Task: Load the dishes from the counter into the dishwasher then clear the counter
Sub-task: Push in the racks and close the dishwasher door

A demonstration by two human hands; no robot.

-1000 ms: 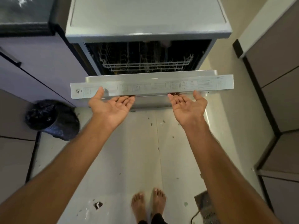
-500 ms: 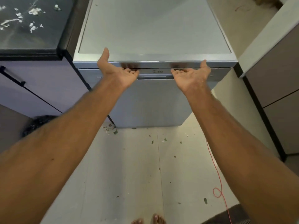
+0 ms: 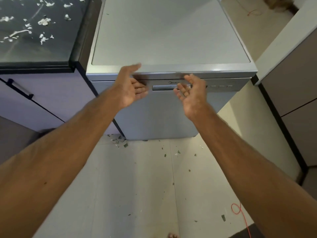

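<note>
the silver dishwasher (image 3: 163, 117) stands on the floor between the dark counter and the pale cabinets, its door shut flush under the flat top. a recessed handle (image 3: 163, 88) sits in the middle of the door's upper strip. both hands are raised in front of that strip, palms turned inward towards each other. the left hand (image 3: 130, 86) has loose, spread fingers and holds nothing, with its thumb up by the top edge. the right hand (image 3: 191, 94) is likewise slack and empty, just right of the handle. whether either touches the door cannot be told. white scraps (image 3: 43, 21) litter the black counter (image 3: 34, 48). small bits of debris dot the tiled floor (image 3: 137, 186), and a red cord (image 3: 240, 213) trails at lower right.
</note>
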